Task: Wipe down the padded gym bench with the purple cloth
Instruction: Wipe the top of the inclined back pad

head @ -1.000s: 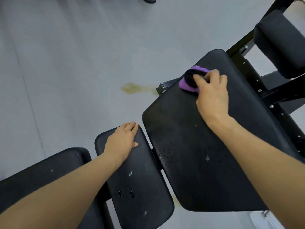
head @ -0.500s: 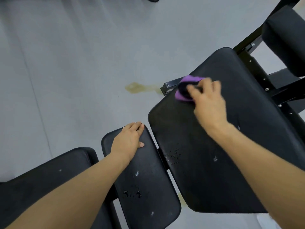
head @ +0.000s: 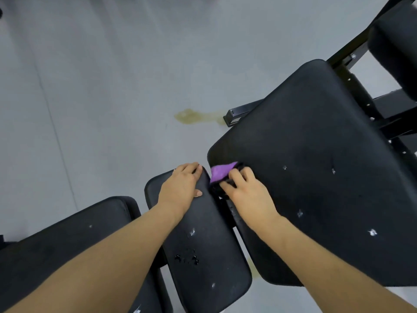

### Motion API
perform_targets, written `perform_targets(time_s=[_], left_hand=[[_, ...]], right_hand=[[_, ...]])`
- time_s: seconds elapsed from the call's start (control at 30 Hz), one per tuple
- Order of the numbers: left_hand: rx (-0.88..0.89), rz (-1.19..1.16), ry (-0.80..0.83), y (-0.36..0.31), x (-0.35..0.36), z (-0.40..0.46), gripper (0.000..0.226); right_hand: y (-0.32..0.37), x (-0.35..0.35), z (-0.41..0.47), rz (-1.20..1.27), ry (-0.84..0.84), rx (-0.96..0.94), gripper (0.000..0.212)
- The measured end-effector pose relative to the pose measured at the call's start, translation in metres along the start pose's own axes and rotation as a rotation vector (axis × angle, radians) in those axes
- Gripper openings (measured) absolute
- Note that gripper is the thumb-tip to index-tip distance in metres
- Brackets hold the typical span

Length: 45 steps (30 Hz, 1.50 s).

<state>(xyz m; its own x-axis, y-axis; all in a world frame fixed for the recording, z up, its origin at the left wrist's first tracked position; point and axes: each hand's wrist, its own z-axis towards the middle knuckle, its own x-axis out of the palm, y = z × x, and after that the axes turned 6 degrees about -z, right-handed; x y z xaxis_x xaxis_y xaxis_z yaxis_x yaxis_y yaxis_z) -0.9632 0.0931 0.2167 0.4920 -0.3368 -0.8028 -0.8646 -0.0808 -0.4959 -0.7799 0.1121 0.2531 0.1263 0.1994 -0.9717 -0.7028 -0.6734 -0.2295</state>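
Your right hand (head: 246, 195) grips the cloth (head: 220, 172), bunched at the near corner of the big bench (head: 316, 154) pad, while your left hand (head: 180, 188) rests flat on the small pad (head: 203, 245); the cloth looks soft, light, best held bunched.

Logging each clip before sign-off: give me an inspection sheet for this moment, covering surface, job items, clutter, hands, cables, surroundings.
Surface: large pad black, with white specks; droplets on the small pad.
Job items: cloth purple, at the large pad's near-left corner, by the gap between pads.
Clutter: nothing seen.
Hands: right hand has its grip on the cloth; left hand rests flat on the small pad's far end.
Cables: nothing seen.
Surroundings: grey floor with a yellowish stain; black frame behind the large pad; a third pad at lower left, a fourth at top right.
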Motion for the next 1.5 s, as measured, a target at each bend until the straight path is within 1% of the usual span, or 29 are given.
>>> perform_targets(time_s=[0.1, 0.2, 0.3, 0.37, 0.47, 0.53, 0.6, 0.63, 0.7, 0.77, 0.83, 0.9, 1.0, 1.07, 1.13, 1.2, 1.3, 1.37, 1.43, 1.5], left_hand=[[-0.006, -0.006, 0.005, -0.002, 0.001, 0.0, 0.071], [-0.001, -0.016, -0.016, -0.001, 0.002, 0.0, 0.071], [0.017, 0.005, -0.025, 0.001, 0.003, 0.0, 0.07], [0.018, 0.028, -0.018, -0.001, 0.002, -0.001, 0.069], [0.004, 0.035, -0.01, -0.002, 0.001, -0.001, 0.069], [-0.004, 0.037, -0.012, -0.003, 0.0, -0.001, 0.069], [-0.012, 0.039, -0.012, -0.005, 0.0, -0.001, 0.069], [-0.016, 0.039, -0.01, -0.006, 0.0, -0.001, 0.068], [-0.016, 0.036, -0.014, -0.006, 0.0, -0.001, 0.068], [-0.009, 0.029, -0.022, -0.005, 0.001, -0.001, 0.067], [-0.01, 0.024, -0.021, -0.005, 0.002, -0.002, 0.068], [-0.015, 0.025, -0.013, -0.005, 0.002, -0.002, 0.068], [-0.023, 0.028, -0.009, -0.005, 0.0, -0.002, 0.067], [-0.025, 0.036, -0.007, -0.006, 0.0, -0.002, 0.068], [-0.025, 0.042, -0.008, -0.006, 0.0, -0.002, 0.068], [-0.025, 0.047, -0.01, -0.007, 0.001, -0.002, 0.069], [-0.018, 0.065, -0.009, -0.006, 0.001, -0.001, 0.068], [-0.014, 0.079, -0.01, -0.006, 0.001, -0.001, 0.068], [-0.016, 0.091, -0.003, -0.006, 0.0, -0.002, 0.067], [-0.022, 0.101, 0.003, -0.008, -0.001, -0.002, 0.067]], right_hand=[[-0.012, -0.012, -0.019, -0.044, 0.008, -0.042, 0.049], [-0.02, -0.008, 0.017, -0.112, -0.048, -0.043, 0.04], [-0.016, -0.001, 0.065, -0.2, -0.047, 0.033, 0.037], [-0.01, 0.001, 0.073, -0.223, -0.053, 0.103, 0.037], [-0.002, 0.005, 0.031, -0.136, -0.09, 0.093, 0.04], [0.002, 0.004, -0.012, -0.08, -0.075, 0.041, 0.044], [-0.002, 0.0, -0.027, -0.057, -0.041, 0.025, 0.05], [-0.007, -0.001, -0.021, -0.054, -0.031, 0.021, 0.05], [-0.014, -0.002, 0.006, -0.098, -0.041, 0.022, 0.043], [-0.02, -0.004, 0.04, -0.17, -0.045, 0.079, 0.037], [-0.022, -0.005, 0.062, -0.158, -0.045, 0.17, 0.04], [-0.019, -0.006, 0.058, -0.111, -0.052, 0.21, 0.045], [-0.01, -0.006, 0.005, -0.044, -0.026, 0.167, 0.053], [-0.007, -0.013, -0.025, -0.032, 0.029, 0.123, 0.059], [-0.014, -0.019, -0.021, -0.06, 0.078, 0.089, 0.06], [-0.026, -0.023, 0.005, -0.112, 0.08, 0.071, 0.055], [-0.043, -0.025, 0.048, -0.191, 0.012, 0.162, 0.048], [-0.046, -0.028, 0.061, -0.159, -0.01, 0.272, 0.049], [-0.035, -0.029, 0.047, -0.136, -0.021, 0.325, 0.051], [-0.019, -0.025, 0.012, -0.099, 0.0, 0.326, 0.055]])
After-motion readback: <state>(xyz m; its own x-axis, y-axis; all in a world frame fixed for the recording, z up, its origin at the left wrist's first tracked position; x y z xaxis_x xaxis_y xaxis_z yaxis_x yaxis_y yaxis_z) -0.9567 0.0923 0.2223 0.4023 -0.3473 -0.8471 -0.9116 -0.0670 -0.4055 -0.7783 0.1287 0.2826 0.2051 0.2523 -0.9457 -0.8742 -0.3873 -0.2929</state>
